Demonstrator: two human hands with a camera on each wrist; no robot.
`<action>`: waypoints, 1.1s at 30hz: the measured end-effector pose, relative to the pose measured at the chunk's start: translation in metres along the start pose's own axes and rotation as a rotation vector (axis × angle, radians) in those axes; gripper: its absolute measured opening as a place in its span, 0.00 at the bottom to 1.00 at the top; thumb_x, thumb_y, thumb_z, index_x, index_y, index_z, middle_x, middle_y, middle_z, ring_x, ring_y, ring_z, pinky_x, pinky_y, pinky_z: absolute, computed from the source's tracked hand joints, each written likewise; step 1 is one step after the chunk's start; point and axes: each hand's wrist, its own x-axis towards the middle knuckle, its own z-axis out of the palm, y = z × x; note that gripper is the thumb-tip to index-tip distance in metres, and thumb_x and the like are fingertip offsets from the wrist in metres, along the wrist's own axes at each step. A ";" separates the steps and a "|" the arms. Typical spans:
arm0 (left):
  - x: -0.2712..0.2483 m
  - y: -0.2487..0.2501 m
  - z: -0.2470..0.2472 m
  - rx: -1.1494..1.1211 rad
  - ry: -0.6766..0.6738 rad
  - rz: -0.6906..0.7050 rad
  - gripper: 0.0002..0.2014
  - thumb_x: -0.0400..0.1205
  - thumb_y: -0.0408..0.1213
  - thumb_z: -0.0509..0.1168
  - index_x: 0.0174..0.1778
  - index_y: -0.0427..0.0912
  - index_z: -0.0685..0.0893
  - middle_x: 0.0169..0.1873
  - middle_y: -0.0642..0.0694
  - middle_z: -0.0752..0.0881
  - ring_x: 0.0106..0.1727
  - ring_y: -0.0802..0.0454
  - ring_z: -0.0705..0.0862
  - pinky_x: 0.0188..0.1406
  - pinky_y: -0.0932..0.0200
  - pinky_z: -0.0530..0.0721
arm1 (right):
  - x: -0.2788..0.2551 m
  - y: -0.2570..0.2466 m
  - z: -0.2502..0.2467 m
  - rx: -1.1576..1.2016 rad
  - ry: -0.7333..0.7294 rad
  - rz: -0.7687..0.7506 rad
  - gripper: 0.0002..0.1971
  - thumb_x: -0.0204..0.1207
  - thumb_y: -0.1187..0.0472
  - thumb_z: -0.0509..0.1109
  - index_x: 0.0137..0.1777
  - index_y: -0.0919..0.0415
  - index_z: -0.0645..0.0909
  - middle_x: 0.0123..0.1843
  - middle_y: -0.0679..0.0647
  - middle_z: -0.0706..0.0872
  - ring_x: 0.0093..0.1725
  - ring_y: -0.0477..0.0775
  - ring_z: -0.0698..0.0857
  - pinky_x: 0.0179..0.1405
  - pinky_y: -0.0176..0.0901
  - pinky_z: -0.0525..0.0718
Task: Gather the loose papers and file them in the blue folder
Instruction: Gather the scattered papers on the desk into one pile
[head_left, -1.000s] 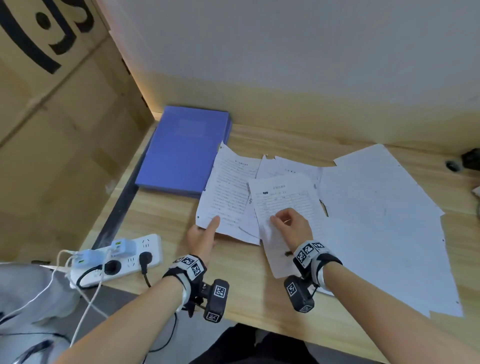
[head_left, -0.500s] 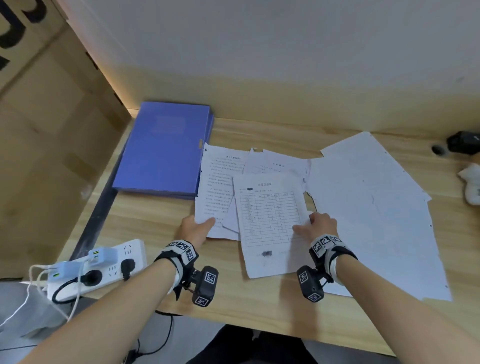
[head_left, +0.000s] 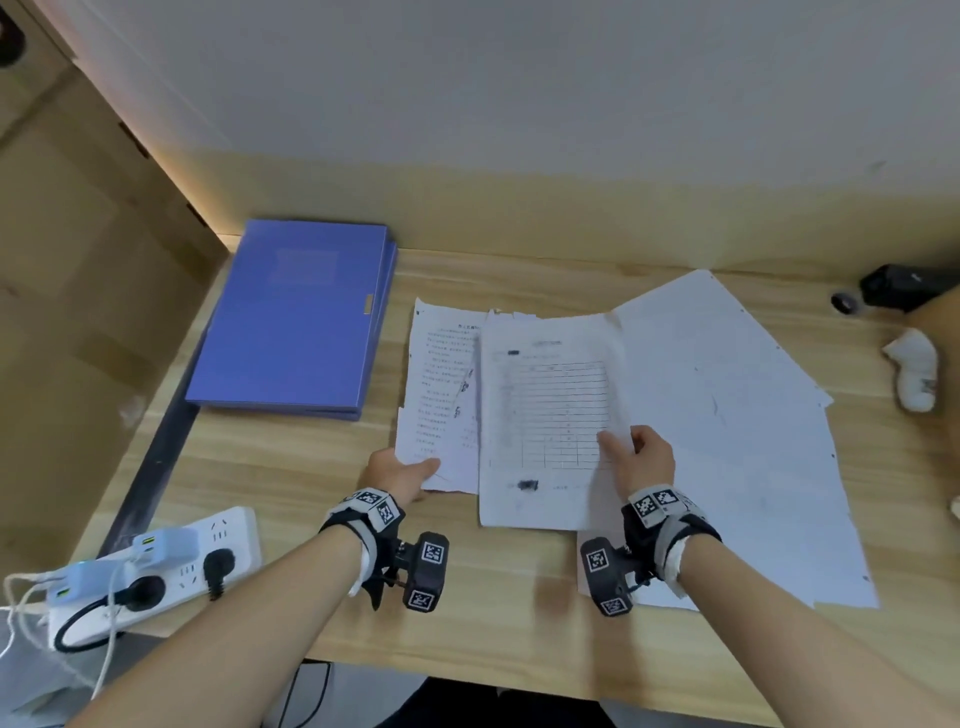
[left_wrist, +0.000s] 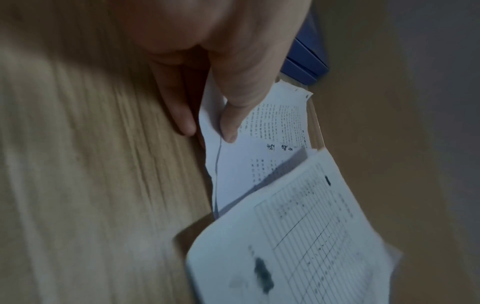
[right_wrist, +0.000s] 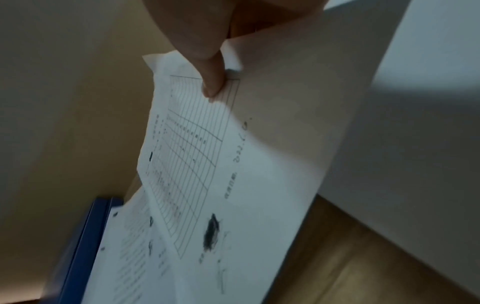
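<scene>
The blue folder (head_left: 296, 317) lies closed at the back left of the wooden table (head_left: 270, 467); its edge shows as folder (left_wrist: 303, 61) and folder (right_wrist: 78, 246) in the wrist views. Loose white papers are spread across the middle and right. My left hand (head_left: 400, 470) pinches the near corner of a text sheet (head_left: 436, 384), thumb on top, seen as text sheet (left_wrist: 275, 123). My right hand (head_left: 641, 457) pinches the right edge of a table-printed sheet (head_left: 545, 415), lifted a little, shown as sheet (right_wrist: 197, 154). Large blank sheets (head_left: 727, 415) lie to the right.
A white power strip (head_left: 150, 566) with plugs and cables sits at the table's near left corner. A white crumpled object (head_left: 914, 374) and a black device (head_left: 904, 286) lie at the far right. A cardboard panel (head_left: 78, 260) stands to the left, a wall behind.
My right hand moved from the middle of the table-printed sheet to its right edge and took hold of it. The sheet shifted right and squared up. My left hand kept the text sheet's corner.
</scene>
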 end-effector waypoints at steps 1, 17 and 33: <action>-0.003 -0.004 -0.002 0.008 0.000 -0.011 0.11 0.70 0.38 0.79 0.46 0.50 0.89 0.50 0.47 0.93 0.44 0.47 0.91 0.47 0.47 0.92 | -0.001 -0.002 0.000 -0.029 -0.009 0.021 0.14 0.74 0.55 0.74 0.35 0.58 0.73 0.31 0.50 0.77 0.36 0.58 0.77 0.31 0.44 0.71; -0.041 -0.027 -0.029 0.083 -0.001 0.071 0.13 0.82 0.33 0.65 0.60 0.37 0.88 0.57 0.42 0.90 0.56 0.42 0.88 0.61 0.45 0.86 | -0.027 -0.006 0.041 -0.198 -0.281 -0.013 0.08 0.70 0.54 0.76 0.41 0.59 0.85 0.40 0.56 0.89 0.38 0.59 0.86 0.34 0.43 0.81; -0.052 -0.044 -0.070 0.284 -0.006 -0.013 0.09 0.78 0.35 0.57 0.45 0.39 0.83 0.38 0.45 0.84 0.42 0.43 0.84 0.36 0.58 0.74 | -0.068 -0.015 0.089 -0.279 -0.398 -0.057 0.15 0.70 0.53 0.77 0.53 0.60 0.86 0.51 0.57 0.91 0.46 0.60 0.88 0.47 0.51 0.88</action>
